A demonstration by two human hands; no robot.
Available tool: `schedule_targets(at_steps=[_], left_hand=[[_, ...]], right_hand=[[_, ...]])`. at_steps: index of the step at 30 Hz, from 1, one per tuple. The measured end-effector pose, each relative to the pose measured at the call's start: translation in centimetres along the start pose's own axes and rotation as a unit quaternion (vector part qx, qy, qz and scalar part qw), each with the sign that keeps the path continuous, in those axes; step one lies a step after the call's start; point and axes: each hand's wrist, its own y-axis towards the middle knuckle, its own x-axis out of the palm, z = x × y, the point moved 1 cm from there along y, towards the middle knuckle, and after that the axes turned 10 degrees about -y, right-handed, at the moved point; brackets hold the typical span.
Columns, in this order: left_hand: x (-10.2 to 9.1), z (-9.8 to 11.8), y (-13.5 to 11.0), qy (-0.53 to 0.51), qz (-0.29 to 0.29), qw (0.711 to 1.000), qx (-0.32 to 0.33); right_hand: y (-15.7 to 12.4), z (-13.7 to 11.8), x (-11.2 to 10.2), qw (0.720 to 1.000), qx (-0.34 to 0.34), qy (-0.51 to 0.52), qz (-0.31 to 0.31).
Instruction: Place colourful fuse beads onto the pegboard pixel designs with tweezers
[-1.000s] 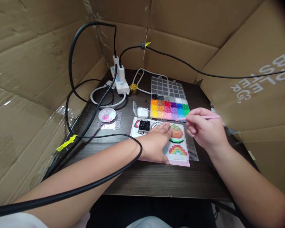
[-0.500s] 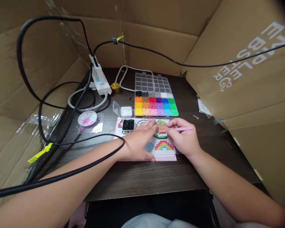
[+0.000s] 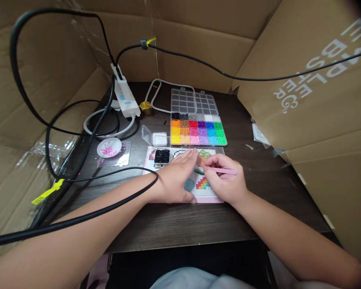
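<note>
My left hand (image 3: 178, 179) lies flat with its fingers stretched out over a printed pattern sheet (image 3: 209, 199) with a pink edge. Pinched in my right hand (image 3: 228, 182) is a pair of pink tweezers (image 3: 228, 171), its tip low over the coloured design near my left fingers. My right hand hides part of the rainbow picture (image 3: 202, 184). A clear pegboard (image 3: 218, 149) shows along the sheet's upper edge. Beside my left wrist, a small box of black beads (image 3: 162, 156) rests on the sheet. Whether the tweezers grip a bead is too small to tell.
Behind the sheet stands an open bead organizer (image 3: 197, 131) with many colours, beside a small open box of white beads (image 3: 160, 139). At left are a white dish of pink beads (image 3: 109, 148) and a power strip (image 3: 126, 98). A black cable (image 3: 108, 212) crosses above my left forearm.
My right hand and the tweezers have moved left and slightly down, covering more of the rainbow. My left hand stays flat on the sheet. The whole view has shifted slightly.
</note>
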Motion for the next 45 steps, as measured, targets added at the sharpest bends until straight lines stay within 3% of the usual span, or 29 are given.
schedule_targets(at_steps=[8, 24, 45], left_hand=[[0.12, -0.19, -0.09, -0.008, 0.012, 1.000, 0.022], [-0.12, 0.25, -0.01, 0.001, -0.001, 1.000, 0.003], [0.06, 0.06, 0.01, -0.003, 0.007, 1.000, 0.014]], right_hand=[[0.01, -0.10, 0.13, 1.000, 0.001, -0.015, 0.009], [-0.07, 0.07, 0.14, 0.999, -0.026, -0.024, 0.003], [-0.03, 0.15, 0.23, 0.992, -0.108, -0.054, 0.021]])
